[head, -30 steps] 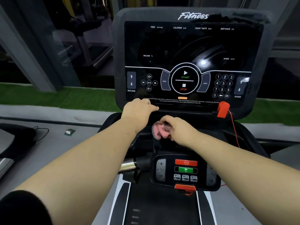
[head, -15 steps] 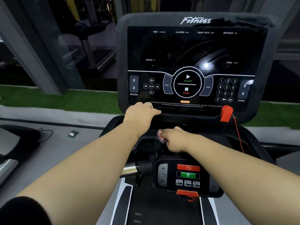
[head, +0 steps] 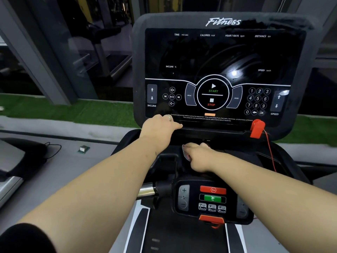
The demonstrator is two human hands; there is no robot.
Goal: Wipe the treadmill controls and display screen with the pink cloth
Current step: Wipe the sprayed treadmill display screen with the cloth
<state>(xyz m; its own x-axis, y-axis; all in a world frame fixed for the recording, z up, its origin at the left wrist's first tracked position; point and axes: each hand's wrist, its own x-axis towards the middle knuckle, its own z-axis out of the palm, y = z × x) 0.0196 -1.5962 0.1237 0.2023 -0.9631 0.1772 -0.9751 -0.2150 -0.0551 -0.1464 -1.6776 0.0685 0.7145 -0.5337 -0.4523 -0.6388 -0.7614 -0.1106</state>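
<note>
Since a second ago, most of the pink cloth (head: 186, 152) has vanished under the right hand (head: 199, 156), now bunched lower on the dark ledge at frame centre.

Right fingers curl round the cloth, only a mesh-edged scrap showing at the hand's left side. Left hand (head: 158, 127) rests with straight fingers on the display screen's (head: 218, 57) bottom rim, holding nothing. Below centre sits the lower control pad (head: 212, 199); a red safety clip (head: 256, 128) hangs right of centre.
</note>
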